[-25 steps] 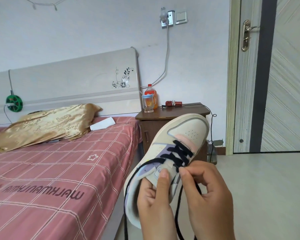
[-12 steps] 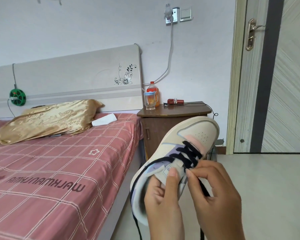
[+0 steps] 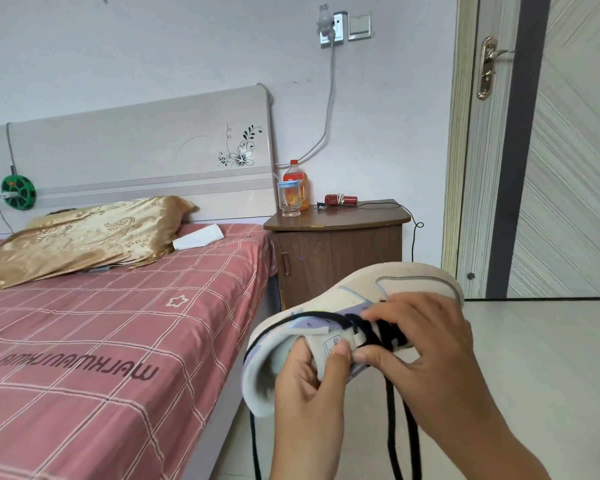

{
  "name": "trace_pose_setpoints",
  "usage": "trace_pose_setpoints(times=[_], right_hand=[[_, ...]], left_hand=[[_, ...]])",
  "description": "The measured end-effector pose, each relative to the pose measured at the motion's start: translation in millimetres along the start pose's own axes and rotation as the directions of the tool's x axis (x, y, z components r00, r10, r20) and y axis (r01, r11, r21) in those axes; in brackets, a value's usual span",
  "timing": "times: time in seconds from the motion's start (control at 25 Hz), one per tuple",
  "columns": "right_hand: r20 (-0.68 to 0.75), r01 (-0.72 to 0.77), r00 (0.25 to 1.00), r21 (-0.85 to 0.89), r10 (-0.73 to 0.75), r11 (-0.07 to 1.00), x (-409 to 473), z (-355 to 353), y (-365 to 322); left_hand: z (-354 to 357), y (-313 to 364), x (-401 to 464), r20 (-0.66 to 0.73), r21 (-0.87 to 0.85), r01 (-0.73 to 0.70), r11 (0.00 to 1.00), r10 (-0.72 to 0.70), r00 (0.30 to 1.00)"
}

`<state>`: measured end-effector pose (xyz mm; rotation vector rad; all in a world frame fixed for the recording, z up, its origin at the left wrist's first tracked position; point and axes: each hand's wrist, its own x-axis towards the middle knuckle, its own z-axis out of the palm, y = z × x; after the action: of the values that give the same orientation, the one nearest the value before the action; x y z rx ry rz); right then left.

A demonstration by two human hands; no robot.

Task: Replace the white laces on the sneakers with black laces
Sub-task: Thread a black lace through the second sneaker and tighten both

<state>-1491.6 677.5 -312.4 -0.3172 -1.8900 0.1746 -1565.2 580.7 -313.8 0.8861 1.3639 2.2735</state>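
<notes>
A cream sneaker (image 3: pixel 409 282) with lilac panels is held in the air, toe pointing away to the right. A black lace (image 3: pixel 388 329) crosses its eyelets, and two loose ends hang down past my wrists. My left hand (image 3: pixel 309 403) grips the sneaker's tongue, thumb on the label. My right hand (image 3: pixel 426 344) lies over the laced part, its fingers curled on the black lace and its thumb pressing the tongue's edge. No white lace is in view.
A bed with a pink checked sheet (image 3: pixel 111 334) and a gold pillow (image 3: pixel 84 233) fills the left. A brown nightstand (image 3: pixel 336 247) with a bottle and a cup stands behind the sneaker. A door (image 3: pixel 568 150) and pale floor lie to the right.
The sneaker has tilted flatter and dropped lower in view. My right hand has moved forward over the laces, covering more of them. My left hand keeps its grip on the tongue.
</notes>
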Motion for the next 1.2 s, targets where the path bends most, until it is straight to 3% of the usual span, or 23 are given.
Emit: trace_pose_setpoints(times=[0.2,0.32,0.44,0.6,0.68,0.76,0.84,0.96,1.0,1.08,1.16,1.2], right_hand=[[0.081,0.07,0.995,-0.096,-0.062,0.993,1.0,0.9,8.0],[0.133,0.017,0.991,0.035,-0.021,0.999,1.5,0.8,2.7],[0.298,-0.156,0.95,0.208,0.089,0.966,3.3,-6.0,3.7],[0.539,-0.477,0.786,0.22,0.302,0.851,-0.3,-14.0,18.1],[0.429,-0.593,0.763,0.167,0.483,0.788,-2.4,-18.5,43.4],[0.193,-0.693,0.708,0.006,0.679,0.721,-14.2,-27.8,85.9],[-0.074,-0.81,0.577,-0.185,0.814,0.557,-41.6,-43.4,130.7],[-0.146,-0.88,0.355,-0.387,0.923,0.276,-91.4,-61.0,177.2],[-0.123,-0.868,0.344,-0.42,0.931,0.265,-93.6,-60.3,177.9],[0.108,-0.837,0.437,-0.315,0.893,0.448,-77.1,-51.1,148.4],[0.514,-0.751,0.552,-0.035,0.657,0.659,-45.1,-38.6,91.8],[0.68,-0.719,0.553,0.096,0.482,0.689,-29.9,-32.1,57.8]], left_hand=[[-7.9,1.6,0.2,0.108,0.096,0.054,0.994,-0.064,0.992],[-10.6,8.2,-0.6,0.116,0.142,0.048,0.989,-0.064,0.991],[-18.4,7.3,2.1,0.132,0.237,0.02,0.971,-0.053,0.99],[-36.9,-8.9,11.1,0.175,0.482,0.029,0.876,-0.129,0.976],[-50.6,-12.1,16.1,0.126,0.49,0.109,0.865,-0.194,0.973],[-63.6,-9.0,19.9,0.062,0.447,0.209,0.87,-0.263,0.963],[-74.6,-4.3,21.8,0.057,0.452,0.229,0.862,-0.284,0.957],[-80.5,-0.7,21.8,0.151,0.555,0.162,0.816,-0.29,0.945],[-81.5,-0.7,21.5,0.174,0.584,0.143,0.799,-0.296,0.939],[-82.2,-2.9,20.7,0.215,0.607,0.127,0.784,-0.316,0.924],[-76.5,-4.7,18.6,0.253,0.598,0.107,0.794,-0.314,0.915],[-72.3,-5.0,17.2,0.274,0.588,0.091,0.804,-0.304,0.912]])
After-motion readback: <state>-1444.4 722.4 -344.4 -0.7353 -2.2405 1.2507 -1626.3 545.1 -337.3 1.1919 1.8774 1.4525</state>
